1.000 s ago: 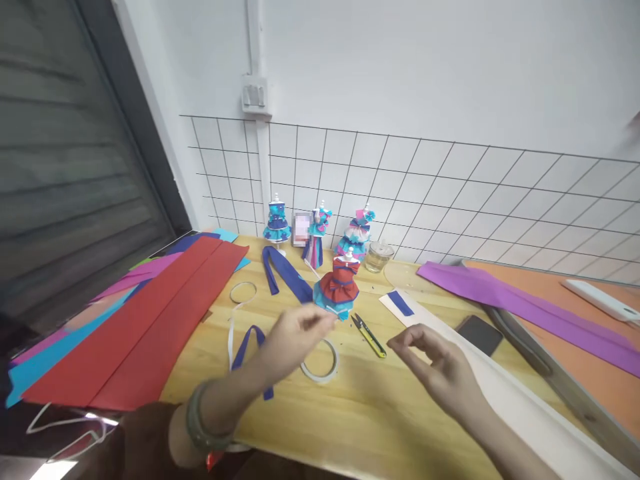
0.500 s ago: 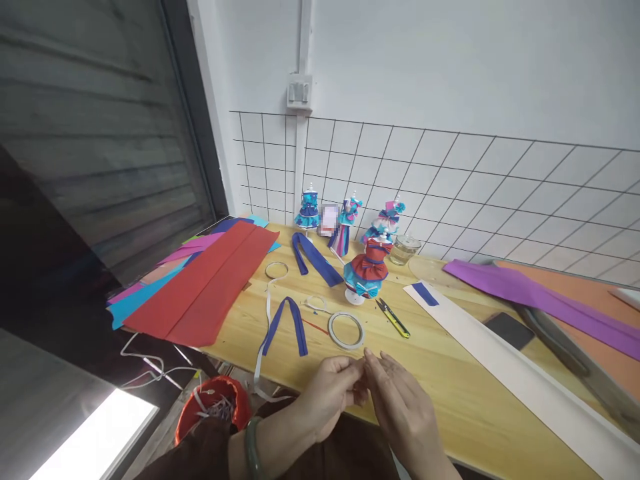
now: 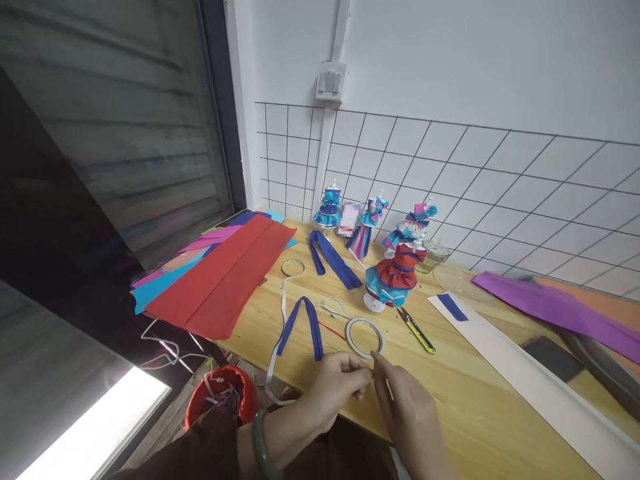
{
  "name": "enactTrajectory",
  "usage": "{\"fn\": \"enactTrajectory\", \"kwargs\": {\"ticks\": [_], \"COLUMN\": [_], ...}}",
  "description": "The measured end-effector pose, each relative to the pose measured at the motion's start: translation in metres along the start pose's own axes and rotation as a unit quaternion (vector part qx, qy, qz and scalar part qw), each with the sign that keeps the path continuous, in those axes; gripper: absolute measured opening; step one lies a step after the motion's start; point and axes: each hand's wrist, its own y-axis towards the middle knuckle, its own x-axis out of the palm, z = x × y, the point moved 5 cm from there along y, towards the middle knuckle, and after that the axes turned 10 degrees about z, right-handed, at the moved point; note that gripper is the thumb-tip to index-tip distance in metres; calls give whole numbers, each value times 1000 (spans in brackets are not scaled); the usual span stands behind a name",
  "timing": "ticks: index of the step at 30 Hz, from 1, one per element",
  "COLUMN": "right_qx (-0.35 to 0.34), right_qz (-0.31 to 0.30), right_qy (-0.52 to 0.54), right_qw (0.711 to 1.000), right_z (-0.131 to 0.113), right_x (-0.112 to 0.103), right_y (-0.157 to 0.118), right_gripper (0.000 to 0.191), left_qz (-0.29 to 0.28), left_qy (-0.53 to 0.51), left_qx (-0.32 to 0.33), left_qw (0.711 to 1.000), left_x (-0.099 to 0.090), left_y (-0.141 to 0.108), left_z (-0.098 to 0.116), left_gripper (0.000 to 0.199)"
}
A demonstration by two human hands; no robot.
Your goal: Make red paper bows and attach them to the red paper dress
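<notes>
My left hand [image 3: 340, 387] is closed in a pinch at the table's front edge, a bangle on its wrist. Its fingertips meet those of my right hand [image 3: 407, 400], also closed; whatever lies between them is too small to make out. Just beyond my fingers lies a roll of white tape [image 3: 365, 338]. A folded blue strip [image 3: 301, 327] is left of it, and yellow-handled snips [image 3: 417, 331] are to its right. Behind stands a small dress form in a red and blue dress [image 3: 397, 270].
Red paper [image 3: 225, 280] and coloured sheets cover the table's left. A white strip [image 3: 520, 367], dark phone [image 3: 553, 358] and purple paper [image 3: 555, 310] lie right. Several dressed forms and a glass jar [image 3: 433, 257] stand behind. A red bin [image 3: 247, 393] is below the front edge.
The view has turned left, so the table's things appear further right. My right hand's fingers have drawn from a flatter pose into a pinch against my left fingertips.
</notes>
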Motion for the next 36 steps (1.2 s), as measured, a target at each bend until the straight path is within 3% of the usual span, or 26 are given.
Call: {"fn": "enactTrajectory", "kwargs": {"ticks": [5,9,13,21,28,36], "right_qx": [101,152,169,304,339,460], "right_qz": [-17,-30,-18,32,88,133], "right_qy": [54,124,203,352,379,402], "right_qw": [993,980,964,884,857,781], "right_z": [2,-6,-17,-16,-9,1], "right_x": [14,22,27,31,35,47], "right_y": [6,17,27,30,18,0], "right_gripper": [29,27,23,18,14,17], "left_qz": [21,28,8,19,4,-18], "left_qy": [-23,-48,-34,20,136,196], "left_qx": [-12,-9,9,93,173,228], "left_qw": [999,998,999,995,975,953], "left_x": [-18,-26,-22,-16,-16,-3], "left_y": [3,7,7,9,15,25], "left_z": [1,7,15,17,12,15], "left_gripper": [13,25,37,42,40,40]}}
